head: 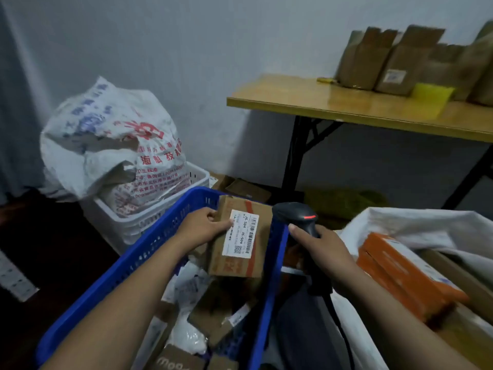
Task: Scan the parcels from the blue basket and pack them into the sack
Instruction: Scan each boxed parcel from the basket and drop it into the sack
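The left hand point(202, 227) grips a brown cardboard parcel with a white label point(241, 235) over the blue plastic basket point(149, 252). The right hand point(321, 245) clasps a black handheld scanner point(296, 213) just beside it. The white woven sack point(416, 225) holds orange boxes point(400, 273).

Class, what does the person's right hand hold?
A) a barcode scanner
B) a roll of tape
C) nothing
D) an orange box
A: the right hand grips the black barcode scanner, its red light lit, beside the parcel in the left hand.
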